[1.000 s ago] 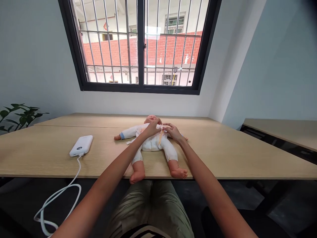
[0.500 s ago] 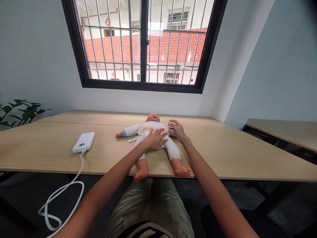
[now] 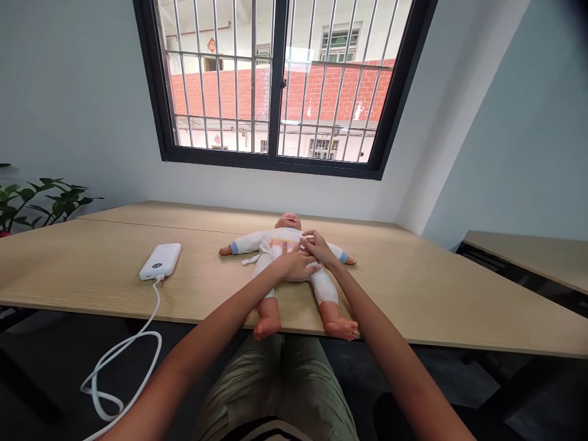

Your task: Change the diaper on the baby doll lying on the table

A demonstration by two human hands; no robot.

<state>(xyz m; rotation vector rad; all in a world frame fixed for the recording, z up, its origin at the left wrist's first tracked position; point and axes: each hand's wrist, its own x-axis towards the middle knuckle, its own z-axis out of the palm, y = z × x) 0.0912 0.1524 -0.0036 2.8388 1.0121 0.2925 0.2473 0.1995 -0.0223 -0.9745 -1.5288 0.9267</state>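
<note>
A baby doll (image 3: 288, 223) in a white suit lies on its back on the wooden table (image 3: 413, 288), head toward the window, bare feet at the near edge. My left hand (image 3: 294, 267) lies flat on the doll's belly with fingers spread. Just beyond it, my right hand (image 3: 316, 247) rests on the doll's chest, its fingers curled and pinching the white cloth there. A loose white tie of the suit trails on the table by the doll's left side.
A white power bank (image 3: 160, 261) lies on the table to the left, its white cable (image 3: 119, 373) looping off the near edge. A leafy plant (image 3: 43, 199) stands at far left. A second table (image 3: 528, 254) is at right. A barred window fills the wall ahead.
My left hand moved from the doll's chest down to its belly and flattened. My right hand let go, lifted, then came back onto the chest. The view shifted slightly left.
</note>
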